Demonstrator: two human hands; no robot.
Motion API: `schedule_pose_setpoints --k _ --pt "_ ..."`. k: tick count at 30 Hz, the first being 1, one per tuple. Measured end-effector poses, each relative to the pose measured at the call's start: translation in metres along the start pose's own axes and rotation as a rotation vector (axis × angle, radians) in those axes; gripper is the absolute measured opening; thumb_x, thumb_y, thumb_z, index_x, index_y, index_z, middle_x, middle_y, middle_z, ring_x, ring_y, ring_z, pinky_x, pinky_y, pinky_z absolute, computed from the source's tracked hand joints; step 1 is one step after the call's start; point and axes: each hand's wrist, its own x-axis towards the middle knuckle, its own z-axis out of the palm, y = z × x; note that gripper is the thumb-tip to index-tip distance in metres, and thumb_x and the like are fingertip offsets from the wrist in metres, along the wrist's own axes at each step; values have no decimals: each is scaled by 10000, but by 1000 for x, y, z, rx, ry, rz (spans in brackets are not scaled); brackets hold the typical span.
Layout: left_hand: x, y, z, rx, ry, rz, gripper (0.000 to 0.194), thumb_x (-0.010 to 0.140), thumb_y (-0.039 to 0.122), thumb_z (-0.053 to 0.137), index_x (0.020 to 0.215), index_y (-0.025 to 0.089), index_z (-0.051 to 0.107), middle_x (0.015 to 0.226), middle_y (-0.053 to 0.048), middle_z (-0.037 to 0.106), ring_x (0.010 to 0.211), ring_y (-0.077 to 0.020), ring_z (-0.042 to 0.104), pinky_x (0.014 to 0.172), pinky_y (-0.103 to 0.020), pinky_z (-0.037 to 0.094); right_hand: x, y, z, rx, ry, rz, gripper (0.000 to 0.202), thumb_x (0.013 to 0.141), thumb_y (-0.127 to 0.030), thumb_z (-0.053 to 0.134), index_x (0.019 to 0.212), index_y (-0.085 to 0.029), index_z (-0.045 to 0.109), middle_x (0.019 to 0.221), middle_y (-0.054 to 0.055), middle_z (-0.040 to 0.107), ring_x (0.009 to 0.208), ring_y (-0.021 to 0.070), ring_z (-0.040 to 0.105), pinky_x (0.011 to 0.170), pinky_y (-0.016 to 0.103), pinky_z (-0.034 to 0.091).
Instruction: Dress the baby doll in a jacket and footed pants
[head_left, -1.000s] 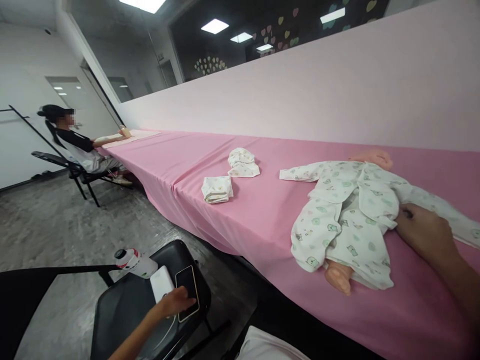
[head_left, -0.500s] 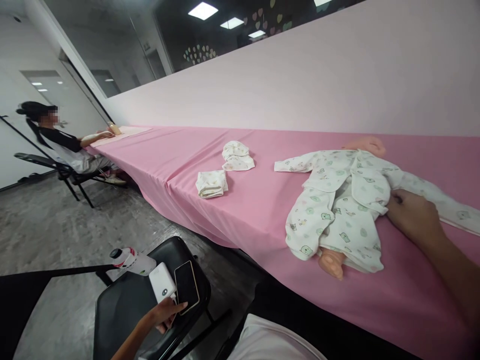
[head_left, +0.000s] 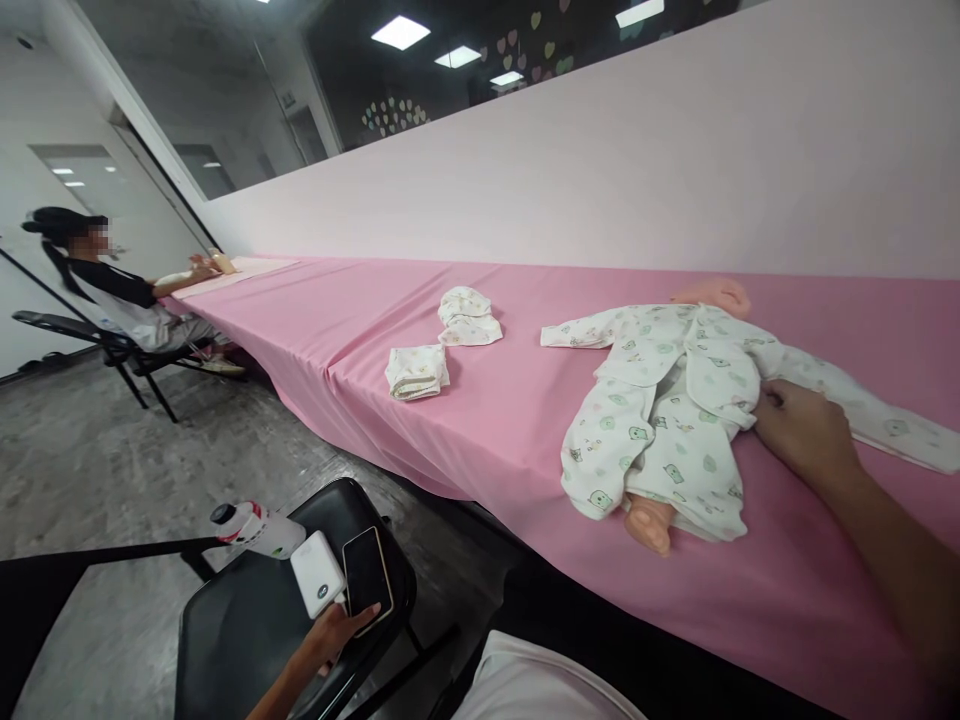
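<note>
My left hand (head_left: 335,630) is down at the chair, its thumb over the lower end of a black-screened smartphone (head_left: 367,575) and its other fingers curled and partly hidden. A white power bank (head_left: 318,573) lies beside the phone, with a bit of white cable near my fingers. On the table, my right hand (head_left: 806,425) is closed against the side of a baby doll (head_left: 651,522) lying on its back. Whatever its fingers may hold is hidden. White printed baby clothes (head_left: 701,440) cover the doll, the jacket's sleeves (head_left: 581,333) spread out sideways.
A folded printed cloth (head_left: 418,372) and a small printed baby hat (head_left: 469,315) lie on the pink tablecloth (head_left: 510,420). A bottle (head_left: 259,530) rests on the black chair (head_left: 240,630). Another person (head_left: 112,280) sits at the table's far end.
The view shifts slightly. My left thumb still lies on the phone, and my right hand stays beside the doll. The seated person's hand has lifted a little.
</note>
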Motion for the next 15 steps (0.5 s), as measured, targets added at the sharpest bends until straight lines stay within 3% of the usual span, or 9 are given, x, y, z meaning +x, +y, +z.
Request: schedule_pose_setpoints --k 7,11,15 --pt "5 -6 1 -8 -14 20 636 648 811 497 472 214 365 420 -29 430 428 -217 540 354 -283 386 -1 -2 -2 -13 -22 19 264 759 -426 389 793 -228 560 879 102 663 753 246 508 635 315 349" --pt "5 -6 -2 -30 -43 16 635 602 830 540 554 203 450 452 -11 446 422 -186 508 356 -265 368 -1 0 -1 -16 -22 11 255 752 -426 385 760 -228 545 855 99 657 742 242 500 628 314 338" --pt "6 -6 -7 -108 -104 -32 654 575 850 551 564 211 415 419 30 354 383 -131 398 345 -236 319 0 2 -1 -7 -14 10 258 748 -438 390 742 -229 541 841 98 655 736 242 500 617 312 328"
